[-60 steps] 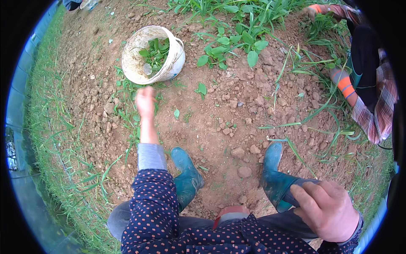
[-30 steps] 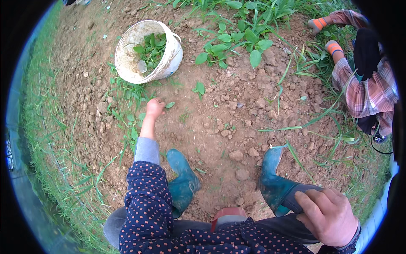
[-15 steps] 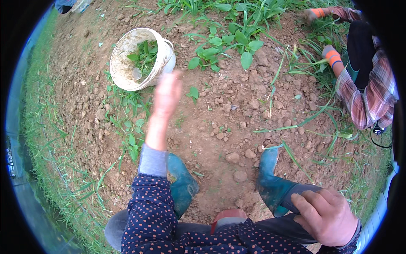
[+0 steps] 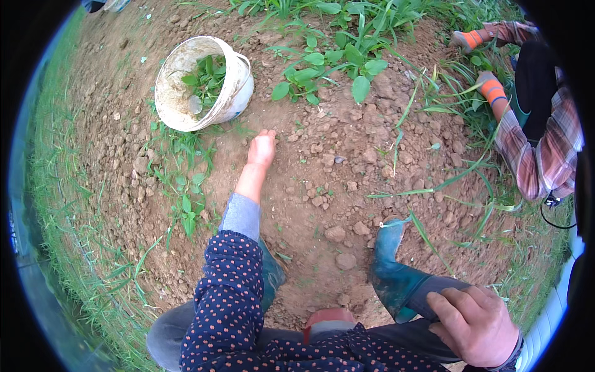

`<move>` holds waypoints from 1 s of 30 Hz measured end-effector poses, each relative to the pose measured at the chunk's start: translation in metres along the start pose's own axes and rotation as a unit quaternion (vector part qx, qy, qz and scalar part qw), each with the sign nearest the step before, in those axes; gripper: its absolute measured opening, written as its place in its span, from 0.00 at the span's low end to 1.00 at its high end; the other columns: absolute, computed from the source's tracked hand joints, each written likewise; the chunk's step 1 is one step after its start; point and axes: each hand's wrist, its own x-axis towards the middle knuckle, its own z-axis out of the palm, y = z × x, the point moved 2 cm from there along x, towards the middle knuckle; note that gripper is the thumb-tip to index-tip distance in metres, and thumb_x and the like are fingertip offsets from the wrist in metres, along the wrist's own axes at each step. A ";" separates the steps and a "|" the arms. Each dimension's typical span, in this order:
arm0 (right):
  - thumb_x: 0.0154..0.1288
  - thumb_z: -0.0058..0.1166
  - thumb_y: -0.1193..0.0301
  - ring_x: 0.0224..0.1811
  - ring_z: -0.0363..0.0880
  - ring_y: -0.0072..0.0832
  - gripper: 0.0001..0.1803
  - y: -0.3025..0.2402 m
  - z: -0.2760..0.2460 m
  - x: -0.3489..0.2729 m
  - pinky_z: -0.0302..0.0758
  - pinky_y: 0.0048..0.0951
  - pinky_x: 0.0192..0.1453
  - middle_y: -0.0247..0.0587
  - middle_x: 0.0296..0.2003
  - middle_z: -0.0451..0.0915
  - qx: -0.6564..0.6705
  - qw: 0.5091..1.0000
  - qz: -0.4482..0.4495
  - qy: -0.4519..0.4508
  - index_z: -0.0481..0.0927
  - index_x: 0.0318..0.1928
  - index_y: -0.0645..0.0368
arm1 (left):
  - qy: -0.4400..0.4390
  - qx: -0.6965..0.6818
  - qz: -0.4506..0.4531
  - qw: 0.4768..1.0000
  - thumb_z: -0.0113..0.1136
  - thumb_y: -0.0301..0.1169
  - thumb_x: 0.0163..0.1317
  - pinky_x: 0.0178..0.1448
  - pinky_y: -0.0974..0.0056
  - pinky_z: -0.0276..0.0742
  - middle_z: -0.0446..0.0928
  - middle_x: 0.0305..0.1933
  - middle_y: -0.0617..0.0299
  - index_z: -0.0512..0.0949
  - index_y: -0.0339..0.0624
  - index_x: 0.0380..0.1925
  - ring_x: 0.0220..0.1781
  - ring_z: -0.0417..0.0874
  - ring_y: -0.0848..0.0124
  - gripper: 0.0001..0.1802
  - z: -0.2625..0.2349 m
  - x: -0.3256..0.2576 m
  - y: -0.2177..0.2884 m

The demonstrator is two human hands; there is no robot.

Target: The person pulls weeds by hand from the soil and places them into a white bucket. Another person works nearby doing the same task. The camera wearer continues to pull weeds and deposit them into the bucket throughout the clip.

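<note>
My left hand reaches down to the soil, its fingers closed and pinched together at ground level; what they hold is hidden under them. Just beyond it, to the upper left, a dirty white bucket lies tipped, its mouth facing left. Pulled green leaves lie inside the bucket. Over my bent right knee rests my right hand, holding nothing, with loosely bent fingers slightly apart.
My green rubber boots stand apart on cloddy brown soil. Leafy green plants grow ahead. At the upper right, another person's hands in orange-banded gloves work among long grass. Low weeds grow left of my forearm.
My left hand has come from beside the bucket back toward me, down to the ground. The small seedling seen there earlier no longer shows. My right hand stays on the knee.
</note>
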 end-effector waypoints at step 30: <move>0.51 0.59 0.76 0.35 0.75 0.42 0.31 0.000 -0.002 0.019 0.74 0.36 0.40 0.47 0.41 0.76 0.005 1.000 0.017 -0.019 0.70 0.59 0.62 | -0.198 0.179 -0.084 0.960 0.45 0.27 0.60 0.48 0.52 0.80 0.81 0.40 0.42 0.81 0.34 0.35 0.45 0.83 0.51 0.14 -0.045 0.025 -0.135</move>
